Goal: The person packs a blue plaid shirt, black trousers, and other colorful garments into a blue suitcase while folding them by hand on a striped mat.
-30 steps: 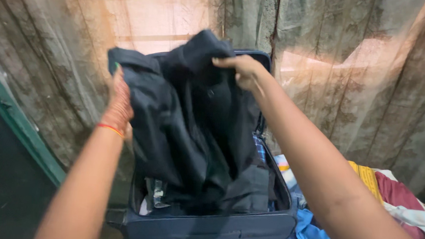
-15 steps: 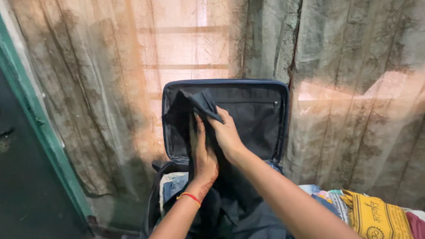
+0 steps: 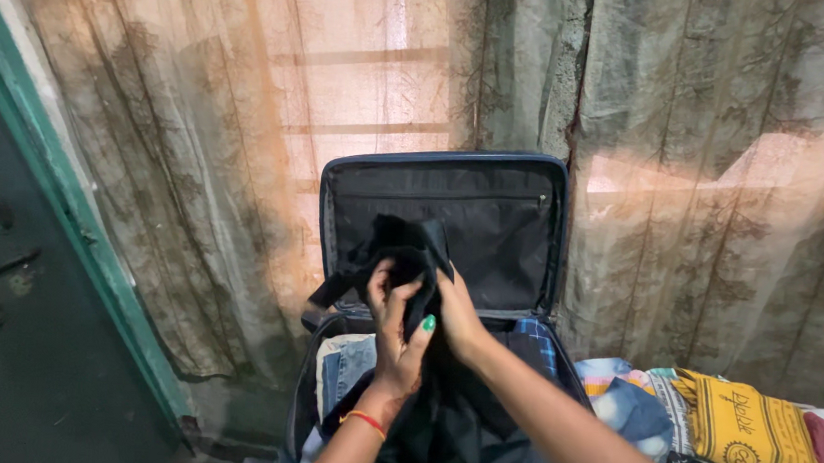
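Note:
A dark blue suitcase [image 3: 556, 222] stands open, its lid upright against the curtain. Both my hands are raised in front of the lid, holding a dark garment [image 3: 401, 245] together. My left hand [image 3: 394, 322], with green nails and a red thread at the wrist, clasps the bunched cloth from the left. My right hand [image 3: 456, 317] grips it from the right, pressed against the left hand. The rest of the garment hangs down into the suitcase's base, over folded clothes.
Folded denim [image 3: 345, 362] and a checked cloth [image 3: 532, 337] lie in the suitcase. A pile of clothes, with a yellow printed cloth [image 3: 741, 429] on top, lies at the right. Sheer curtains hang behind. A green door frame [image 3: 57, 197] runs down the left.
The garment was held spread wide and high a second ago. My hands have since come together and bunched it, and now sit lower, in front of the lid.

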